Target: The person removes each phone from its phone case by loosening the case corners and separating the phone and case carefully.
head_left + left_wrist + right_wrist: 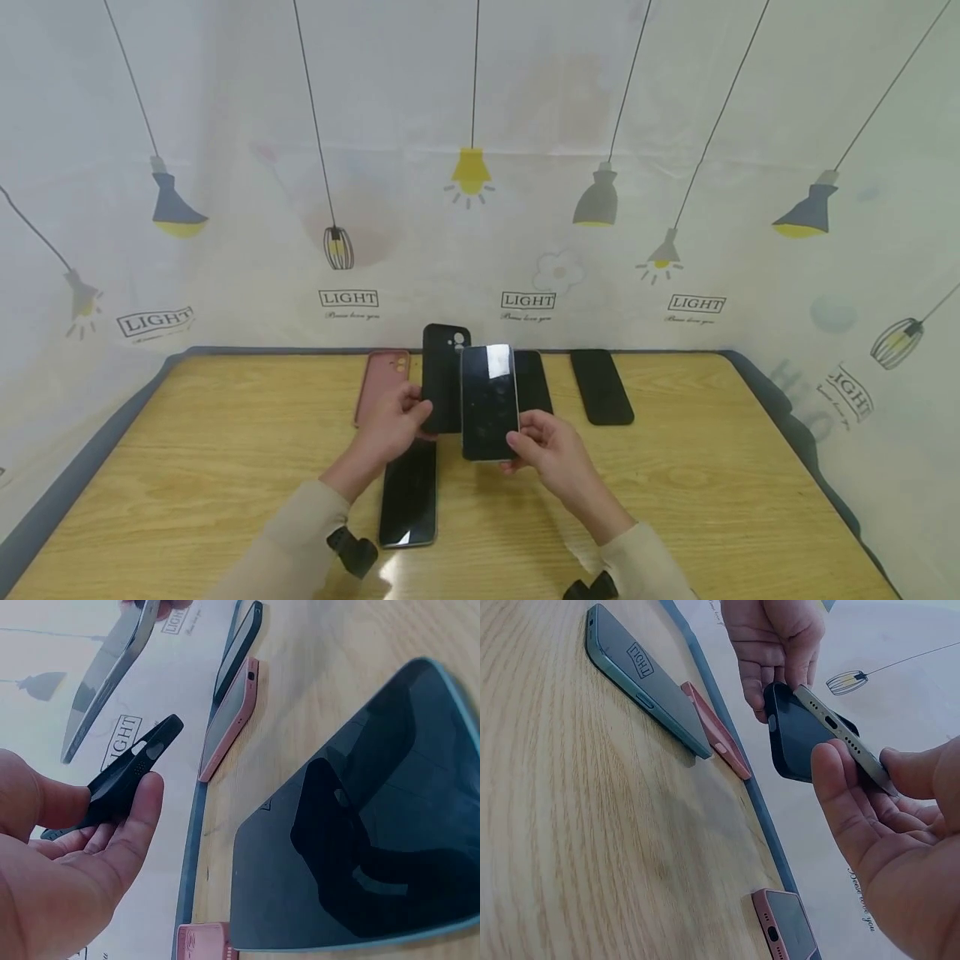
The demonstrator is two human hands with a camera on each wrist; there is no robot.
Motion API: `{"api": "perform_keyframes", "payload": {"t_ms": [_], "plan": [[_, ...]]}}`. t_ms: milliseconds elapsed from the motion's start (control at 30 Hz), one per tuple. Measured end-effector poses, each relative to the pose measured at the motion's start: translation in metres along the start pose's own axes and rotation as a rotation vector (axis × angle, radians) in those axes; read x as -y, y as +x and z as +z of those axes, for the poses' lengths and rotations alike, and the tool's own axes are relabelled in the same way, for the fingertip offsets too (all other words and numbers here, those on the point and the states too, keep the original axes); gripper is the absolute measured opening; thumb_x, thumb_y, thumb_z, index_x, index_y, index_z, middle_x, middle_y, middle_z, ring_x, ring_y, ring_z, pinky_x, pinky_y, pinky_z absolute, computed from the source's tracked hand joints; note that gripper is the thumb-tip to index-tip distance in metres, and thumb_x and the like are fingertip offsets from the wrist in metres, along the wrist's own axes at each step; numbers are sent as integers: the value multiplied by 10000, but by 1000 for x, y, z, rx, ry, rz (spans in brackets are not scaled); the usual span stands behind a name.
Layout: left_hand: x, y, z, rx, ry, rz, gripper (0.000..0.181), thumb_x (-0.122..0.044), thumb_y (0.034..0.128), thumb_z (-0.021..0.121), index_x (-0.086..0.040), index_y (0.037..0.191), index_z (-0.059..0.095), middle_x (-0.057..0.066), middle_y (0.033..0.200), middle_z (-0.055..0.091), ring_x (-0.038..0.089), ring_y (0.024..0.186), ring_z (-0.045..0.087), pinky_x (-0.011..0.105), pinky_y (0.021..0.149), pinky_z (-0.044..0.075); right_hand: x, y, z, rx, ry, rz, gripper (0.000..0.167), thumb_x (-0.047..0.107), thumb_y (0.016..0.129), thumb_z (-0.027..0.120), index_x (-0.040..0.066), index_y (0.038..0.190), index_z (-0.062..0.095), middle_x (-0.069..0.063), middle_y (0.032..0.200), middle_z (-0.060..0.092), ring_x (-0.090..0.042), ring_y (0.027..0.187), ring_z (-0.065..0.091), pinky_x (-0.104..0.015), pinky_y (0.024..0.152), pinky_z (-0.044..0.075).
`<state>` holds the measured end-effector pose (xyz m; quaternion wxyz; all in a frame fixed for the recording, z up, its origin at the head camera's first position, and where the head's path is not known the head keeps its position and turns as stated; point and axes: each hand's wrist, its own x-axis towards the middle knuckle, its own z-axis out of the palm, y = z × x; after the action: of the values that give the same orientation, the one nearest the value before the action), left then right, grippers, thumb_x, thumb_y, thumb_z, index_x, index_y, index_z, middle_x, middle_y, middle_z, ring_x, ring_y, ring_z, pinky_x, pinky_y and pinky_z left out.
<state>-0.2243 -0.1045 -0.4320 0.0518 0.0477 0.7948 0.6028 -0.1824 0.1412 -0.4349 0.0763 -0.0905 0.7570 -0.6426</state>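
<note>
Before "LIGHT" backdrop (420, 192), left fingers (144, 814) hold case (441, 383), right fingers (838, 793) phone (489, 414)

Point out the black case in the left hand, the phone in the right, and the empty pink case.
Held black case (441, 387): head view, panel below the camera cutout.
Held phone (489, 410): head view, mid-screen.
Pink case (382, 380): head view, flat panel.

The head camera looks forward and down from farther off, the table (712, 475) spanning its lower frame. The 2 wrist cameras look from nearer, tilted sideways, sharing the black case (118, 792): left of centre in the left's frame, above centre in the right's.
</note>
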Motion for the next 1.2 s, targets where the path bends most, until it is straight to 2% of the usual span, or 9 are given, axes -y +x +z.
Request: {"api": "perform_keyframes", "payload": {"t_ms": [200, 433, 500, 733, 967, 1200], "plan": [[-3, 11, -1, -6, 17, -13, 165, 50, 1044, 503, 145, 1177, 525, 361, 1170, 627, 475, 1021, 670, 499, 766, 639, 0, -6, -5, 19, 4, 1, 177, 23, 1043, 575, -125, 1141, 568, -127, 901, 696, -298, 768, 761, -399, 932, 604], [-5, 23, -3, -79, 283, 6, 251, -47, 1026, 581, 107, 1221, 612, 255, 1185, 664, 348, 1079, 651, 452, 844, 570, -2, -13, -7, 46, 43, 6, 197, 8, 1037, 579, -150, 1153, 564, -136, 895, 673, -255, 728, 742, -380, 795, 642], [-6, 26, -3, -82, 305, -1, 266, -60, 1025, 586, 101, 1235, 618, 246, 1201, 664, 343, 1091, 645, 468, 874, 561, -3, -15, -7, 51, 53, 5, 218, -6, 1034, 577, -167, 1180, 562, -163, 913, 686, -238, 719, 737, -372, 771, 645], [-3, 31, -3, -88, 312, -8, 267, -56, 1024, 577, 106, 1232, 620, 247, 1201, 659, 343, 1089, 642, 486, 905, 557, -9, -18, -5, 59, 92, 15, 236, -29, 1023, 580, -191, 1192, 551, -216, 937, 710, -184, 701, 705, -322, 723, 637], [-7, 36, -2, -85, 298, -34, 296, -62, 1038, 559, 122, 1266, 605, 263, 1224, 652, 347, 1092, 652, 480, 913, 561, -13, -24, -3, 68, 67, 51, 189, -23, 1025, 581, -163, 1151, 566, -156, 871, 705, -177, 687, 701, -318, 729, 634], [-7, 40, 1, -55, 223, -88, 344, -68, 1057, 541, 114, 1349, 541, 266, 1266, 595, 336, 1000, 706, 446, 873, 603, -20, -30, 0, 68, 49, 83, 148, -34, 1017, 580, -151, 1109, 579, -147, 828, 697, -158, 672, 687, -275, 697, 616]]}}
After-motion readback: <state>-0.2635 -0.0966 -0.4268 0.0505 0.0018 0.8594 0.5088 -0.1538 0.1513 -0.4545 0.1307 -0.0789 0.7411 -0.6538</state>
